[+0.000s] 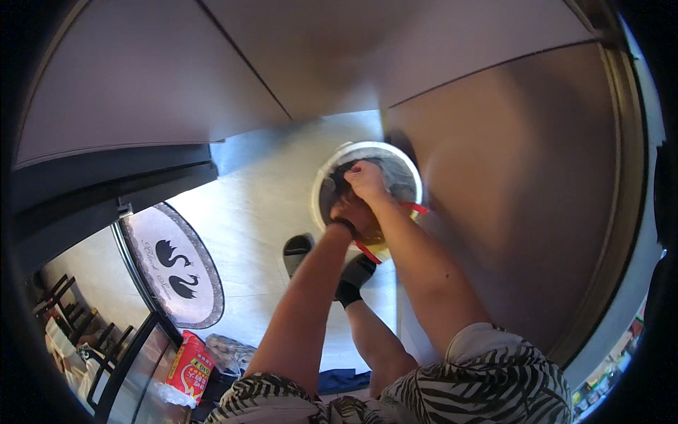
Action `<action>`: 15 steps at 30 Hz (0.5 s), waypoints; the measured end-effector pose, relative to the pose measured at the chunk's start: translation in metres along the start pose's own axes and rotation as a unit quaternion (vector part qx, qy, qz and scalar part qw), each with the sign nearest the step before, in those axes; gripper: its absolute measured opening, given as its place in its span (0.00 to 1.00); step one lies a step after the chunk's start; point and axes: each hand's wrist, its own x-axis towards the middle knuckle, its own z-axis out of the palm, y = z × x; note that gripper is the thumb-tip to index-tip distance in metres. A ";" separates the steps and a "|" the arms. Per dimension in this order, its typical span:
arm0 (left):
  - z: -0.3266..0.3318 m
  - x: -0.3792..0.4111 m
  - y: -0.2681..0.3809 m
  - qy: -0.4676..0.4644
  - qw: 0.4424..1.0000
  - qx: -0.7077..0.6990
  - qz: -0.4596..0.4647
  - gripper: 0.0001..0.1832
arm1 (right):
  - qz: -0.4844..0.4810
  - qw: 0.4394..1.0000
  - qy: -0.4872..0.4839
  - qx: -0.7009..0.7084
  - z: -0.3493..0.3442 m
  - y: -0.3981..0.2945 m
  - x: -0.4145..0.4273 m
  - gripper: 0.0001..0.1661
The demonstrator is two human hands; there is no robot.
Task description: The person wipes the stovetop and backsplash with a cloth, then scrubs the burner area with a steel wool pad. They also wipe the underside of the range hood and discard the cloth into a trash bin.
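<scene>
A round bin with a white rim (416, 175) stands on the floor before me, with a dark liner or dark contents inside. My right hand (366, 179) is over the bin's opening, its fingers curled; whether they hold anything cannot be made out. Lower down, my left hand (352, 209) reaches into the bin, blurred, with a dark band on its wrist (343, 224). What it touches is hidden. A yellow and red piece of packaging (375, 248) shows between my forearms at the bin's near rim.
Brown panels (508, 175) rise at the right and far side. An oval mat (177, 265) with two black swans lies at the left, near a black-framed glass door (123, 365). A red bag (189, 367) lies lower left. My slippered feet (357, 270) are close to the bin.
</scene>
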 end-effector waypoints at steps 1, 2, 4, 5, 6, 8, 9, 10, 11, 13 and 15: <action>-0.021 0.010 0.006 -0.067 0.992 -0.056 -0.087 0.34 | 0.008 0.999 0.026 0.033 -0.007 0.009 -0.009 0.19; -0.029 0.011 0.004 -0.061 0.993 -0.044 -0.095 0.30 | 0.013 0.998 0.012 0.061 -0.017 0.008 -0.025 0.17; -0.030 0.007 0.004 0.047 0.998 0.002 -0.041 0.23 | 0.084 0.946 -0.012 0.314 -0.036 0.012 -0.053 0.15; -0.022 0.001 -0.013 0.152 0.987 0.043 0.008 0.20 | 0.105 0.891 -0.038 0.440 -0.041 -0.003 -0.069 0.15; -0.022 -0.009 -0.005 0.177 0.983 0.039 0.040 0.18 | 0.112 0.865 -0.031 0.488 -0.055 -0.003 -0.089 0.14; -0.045 -0.043 0.024 0.158 0.985 -0.002 0.072 0.15 | 0.119 0.803 -0.013 0.584 -0.090 -0.012 -0.137 0.12; -0.062 -0.070 0.043 0.113 0.990 -0.036 0.070 0.14 | 0.119 0.784 -0.005 0.609 -0.106 -0.019 -0.162 0.11; -0.069 -0.093 0.047 0.092 0.985 -0.138 0.039 0.14 | 0.117 0.764 -0.004 0.634 -0.116 -0.028 -0.185 0.10; -0.074 -0.120 0.051 0.070 0.969 -0.239 0.005 0.15 | 0.115 0.743 -0.004 0.659 -0.123 -0.038 -0.211 0.09; -0.089 -0.182 0.071 0.037 0.864 -0.490 -0.107 0.19 | 0.127 0.726 -0.026 0.676 -0.136 -0.057 -0.258 0.09; -0.142 -0.240 0.104 -0.046 0.608 -0.781 -0.135 0.24 | 0.179 0.752 -0.041 0.633 -0.160 -0.094 -0.298 0.06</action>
